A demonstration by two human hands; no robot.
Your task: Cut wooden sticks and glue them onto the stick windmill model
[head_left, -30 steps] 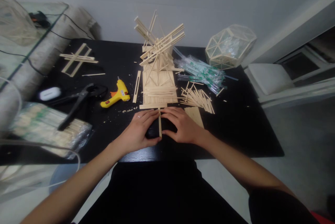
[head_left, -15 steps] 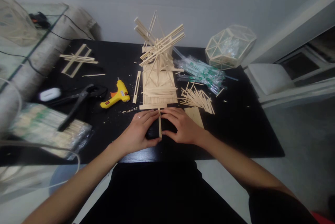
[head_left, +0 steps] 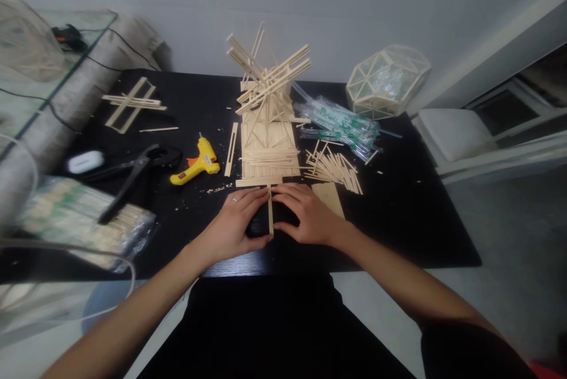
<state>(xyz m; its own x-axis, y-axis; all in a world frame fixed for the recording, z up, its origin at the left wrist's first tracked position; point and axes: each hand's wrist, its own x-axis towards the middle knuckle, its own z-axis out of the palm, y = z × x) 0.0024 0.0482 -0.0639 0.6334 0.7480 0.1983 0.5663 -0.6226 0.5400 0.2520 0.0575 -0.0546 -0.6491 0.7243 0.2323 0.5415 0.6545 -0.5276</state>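
Between my two hands, near the table's front edge, lies a narrow strip of wooden sticks (head_left: 271,218), pointing away from me. My left hand (head_left: 237,219) grips it from the left, thumb at the near end and fingertips at the far end. From the right, my right hand (head_left: 308,213) presses on it in the same way. Just beyond the fingertips is a short flat row of sticks (head_left: 259,182). Behind that stands a windmill-like stick model (head_left: 268,87) on a stick base (head_left: 269,134), with several loose sticks lying across its front.
A yellow glue gun (head_left: 201,160) lies left of the base, with black pliers-like tool (head_left: 133,175) and bagged sticks (head_left: 88,219) farther left. To the right are scattered short sticks (head_left: 339,171), plastic wrappers (head_left: 339,122), a flat wooden piece (head_left: 328,199) and a geometric stick frame (head_left: 387,81).
Both hands keep their hold on the stick strip in nearly the same place. The whole view has shifted very slightly; nothing else has visibly moved.
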